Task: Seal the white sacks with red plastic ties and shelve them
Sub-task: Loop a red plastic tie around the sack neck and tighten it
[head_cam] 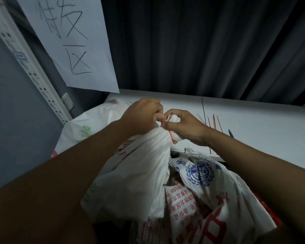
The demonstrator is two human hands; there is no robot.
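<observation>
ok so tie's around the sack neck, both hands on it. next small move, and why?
Probably pull the red tie tighter. It already loops the bunched neck of the white sack; the left hand pinches its end while the right hand grips the neck. Whether it is cinched yet is unclear.

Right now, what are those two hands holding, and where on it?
Both hands grip the white sack at its bunched neck: right hand around the top, left hand pinching the red tie there.
</observation>
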